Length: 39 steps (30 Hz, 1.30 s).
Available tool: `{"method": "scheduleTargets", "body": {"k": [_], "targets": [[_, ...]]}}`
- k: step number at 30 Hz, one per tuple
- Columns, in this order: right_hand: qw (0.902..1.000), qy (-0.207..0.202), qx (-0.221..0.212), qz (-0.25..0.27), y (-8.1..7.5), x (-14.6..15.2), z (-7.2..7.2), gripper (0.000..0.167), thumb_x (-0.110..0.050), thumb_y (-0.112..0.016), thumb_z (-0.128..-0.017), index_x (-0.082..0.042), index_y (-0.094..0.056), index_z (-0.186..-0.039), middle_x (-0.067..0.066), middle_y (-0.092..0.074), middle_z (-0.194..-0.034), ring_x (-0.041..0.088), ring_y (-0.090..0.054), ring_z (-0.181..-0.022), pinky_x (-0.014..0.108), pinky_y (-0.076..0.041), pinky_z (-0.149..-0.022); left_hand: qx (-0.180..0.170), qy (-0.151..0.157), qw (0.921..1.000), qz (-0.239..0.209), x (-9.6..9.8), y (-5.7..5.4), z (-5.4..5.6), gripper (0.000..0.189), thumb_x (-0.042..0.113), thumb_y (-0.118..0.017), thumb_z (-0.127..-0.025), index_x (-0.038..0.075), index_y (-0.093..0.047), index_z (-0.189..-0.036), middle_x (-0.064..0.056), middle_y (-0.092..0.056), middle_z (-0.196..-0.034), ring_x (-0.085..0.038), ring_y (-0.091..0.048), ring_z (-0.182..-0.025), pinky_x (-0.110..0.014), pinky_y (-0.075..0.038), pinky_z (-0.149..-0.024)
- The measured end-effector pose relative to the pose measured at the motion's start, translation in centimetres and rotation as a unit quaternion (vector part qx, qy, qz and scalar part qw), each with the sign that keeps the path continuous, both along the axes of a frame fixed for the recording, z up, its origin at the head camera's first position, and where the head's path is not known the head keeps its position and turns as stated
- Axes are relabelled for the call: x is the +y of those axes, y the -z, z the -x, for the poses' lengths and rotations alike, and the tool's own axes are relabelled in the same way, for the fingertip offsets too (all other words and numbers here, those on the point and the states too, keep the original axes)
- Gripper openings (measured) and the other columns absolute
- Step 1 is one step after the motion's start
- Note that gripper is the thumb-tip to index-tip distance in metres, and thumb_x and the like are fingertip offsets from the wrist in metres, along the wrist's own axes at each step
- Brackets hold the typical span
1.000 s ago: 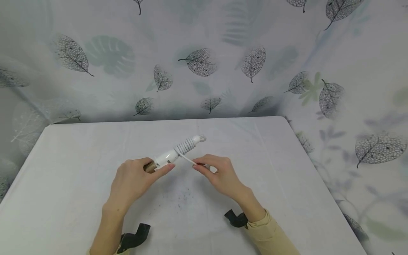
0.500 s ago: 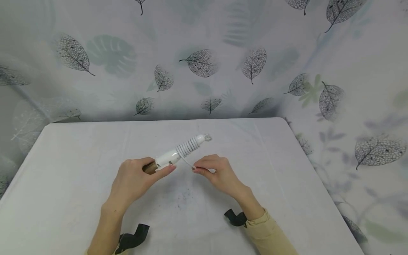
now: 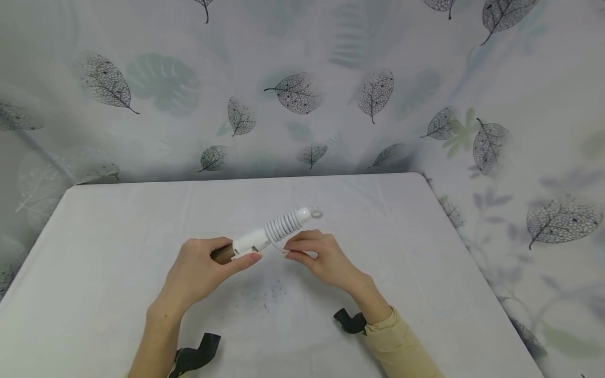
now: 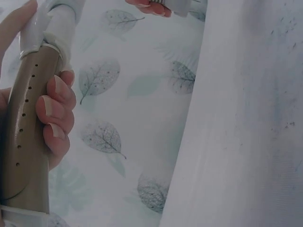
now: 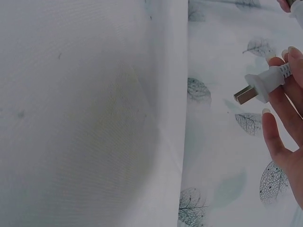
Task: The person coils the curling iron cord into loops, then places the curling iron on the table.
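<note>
My left hand [image 3: 198,270] grips the brown barrel of a white-and-brown hair iron [image 3: 248,241], held tilted above the table with its tail end up to the right. In the left wrist view, the curled fingers [image 4: 57,109] wrap the brown barrel [image 4: 31,127], which has a row of small holes. A white cord [image 3: 282,227] is wound in several turns round the white handle. My right hand [image 3: 326,260] is close to the handle, at the cord's free stretch. The right wrist view shows its fingers pinching a white two-pin plug [image 5: 269,84], metal pins outward.
A white cloth covers the table [image 3: 123,226], with small dark specks [image 3: 271,294] on it before the hands. Leaf-printed curtains [image 3: 298,94] stand behind and at the sides. A black curved piece [image 3: 196,354] sits at the left wrist, and another black piece [image 3: 350,320] at the right.
The hair iron's tail end has swung right and slightly down. The cord between handle and right hand, taut and straight before, is now shorter and slacker. Both hands stay nearly in place.
</note>
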State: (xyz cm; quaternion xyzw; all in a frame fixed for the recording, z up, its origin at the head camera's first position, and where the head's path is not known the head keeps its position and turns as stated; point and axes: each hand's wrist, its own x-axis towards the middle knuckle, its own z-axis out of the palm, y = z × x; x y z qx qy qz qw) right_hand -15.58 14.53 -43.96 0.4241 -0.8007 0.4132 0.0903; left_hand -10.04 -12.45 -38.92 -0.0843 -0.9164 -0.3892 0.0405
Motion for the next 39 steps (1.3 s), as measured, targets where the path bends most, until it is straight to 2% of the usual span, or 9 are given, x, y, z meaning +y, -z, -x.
{"method": "scheduleTargets", "body": {"k": [6, 12, 16, 19, 24, 27, 30, 34, 39], "targets": [[0.9999, 0.008, 0.005, 0.011, 0.2, 0.2, 0.1, 0.020, 0.000, -0.081, -0.080, -0.004, -0.077, -0.098, 0.007, -0.074, -0.104, 0.019, -0.070, -0.098, 0.029, -0.055, -0.085, -0.023, 0.039, 0.9984, -0.033, 0.1, -0.2, -0.1, 0.037, 0.059, -0.079, -0.078, 0.023, -0.068, -0.077, 0.010, -0.049, -0.057, -0.007, -0.047, -0.055, -0.023, -0.037, -0.051], [0.9992, 0.022, -0.033, 0.007, -0.1, 0.3, -0.3, 0.031, 0.002, -0.080, -0.081, -0.008, -0.069, -0.108, 0.002, -0.072, -0.107, 0.016, -0.066, -0.101, 0.031, -0.053, -0.088, -0.046, 0.096, 0.9922, -0.065, 0.0, 0.2, -0.3, 0.032, 0.055, -0.082, -0.076, 0.029, -0.065, -0.072, 0.017, -0.044, -0.054, -0.001, -0.038, -0.052, -0.022, -0.030, -0.047], [0.9992, -0.026, 0.029, 0.007, -0.6, 0.4, 0.0, 0.027, 0.001, -0.075, -0.085, -0.010, -0.070, -0.110, 0.003, -0.071, -0.108, 0.018, -0.064, -0.104, 0.035, -0.051, -0.091, -0.066, 0.136, 0.9868, -0.059, -0.1, 0.3, -0.3, 0.031, 0.056, -0.083, -0.074, 0.031, -0.066, -0.069, 0.019, -0.045, -0.053, 0.000, -0.036, -0.050, -0.022, -0.030, -0.045], [0.9922, -0.078, 0.096, 0.013, -0.6, 0.5, 0.4, 0.016, -0.009, -0.070, -0.093, -0.007, -0.073, -0.109, 0.005, -0.073, -0.109, 0.020, -0.065, -0.105, 0.038, -0.050, -0.092, -0.072, 0.162, 0.9829, -0.050, -0.1, 0.3, -0.3, 0.032, 0.057, -0.083, -0.073, 0.030, -0.066, -0.068, 0.017, -0.046, -0.054, 0.000, -0.037, -0.050, -0.022, -0.033, -0.045], [0.9858, -0.120, 0.117, 0.013, -0.2, 0.9, 1.0, 0.013, -0.013, -0.073, -0.092, -0.008, -0.074, -0.103, 0.004, -0.073, -0.104, 0.019, -0.059, -0.102, 0.035, -0.047, -0.089, -0.085, 0.201, 0.9751, -0.042, 0.2, 0.5, -0.3, 0.050, 0.059, -0.083, -0.072, 0.024, -0.051, -0.057, 0.016, -0.028, -0.053, 0.002, -0.025, -0.049, -0.020, -0.025, -0.045], [0.9824, -0.117, 0.145, -0.009, 0.0, 1.0, 1.2, 0.016, -0.010, -0.082, -0.082, -0.011, -0.075, -0.097, 0.001, -0.073, -0.102, 0.019, -0.055, -0.100, 0.036, -0.045, -0.089, -0.110, 0.212, 0.9705, -0.032, 0.5, 0.7, -0.4, 0.060, 0.062, -0.082, -0.070, 0.021, -0.042, -0.054, 0.016, -0.021, -0.054, 0.001, -0.020, -0.049, -0.020, -0.021, -0.045], [0.9803, -0.105, 0.163, -0.037, 0.1, 1.1, 1.3, 0.018, -0.012, -0.085, -0.078, -0.015, -0.076, -0.093, -0.001, -0.073, -0.106, 0.020, -0.054, -0.107, 0.039, -0.043, -0.094, -0.128, 0.216, 0.9678, -0.015, 0.9, 1.0, -0.4, 0.058, 0.065, -0.082, -0.068, 0.023, -0.046, -0.051, 0.017, -0.024, -0.051, 0.000, -0.022, -0.046, -0.020, -0.021, -0.044], [0.9835, -0.088, 0.137, -0.078, 0.1, 1.4, 0.9, 0.017, -0.014, -0.086, -0.079, -0.019, -0.075, -0.092, -0.006, -0.072, -0.107, 0.020, -0.056, -0.115, 0.040, -0.041, -0.102, -0.148, 0.222, 0.9637, 0.010, 1.4, 1.4, -0.3, 0.052, 0.068, -0.081, -0.068, 0.027, -0.054, -0.049, 0.018, -0.029, -0.047, 0.000, -0.025, -0.044, -0.020, -0.021, -0.043], [0.9830, -0.049, 0.100, -0.146, -0.1, 1.7, 0.4, 0.017, -0.016, -0.086, -0.078, -0.018, -0.075, -0.091, -0.008, -0.066, -0.098, 0.014, -0.059, -0.102, 0.035, -0.044, -0.097, -0.185, 0.201, 0.9614, 0.035, 2.2, 2.0, -0.2, 0.052, 0.070, -0.079, -0.066, 0.025, -0.062, -0.050, 0.017, -0.033, -0.045, -0.003, -0.027, -0.044, -0.022, -0.022, -0.043]]}}
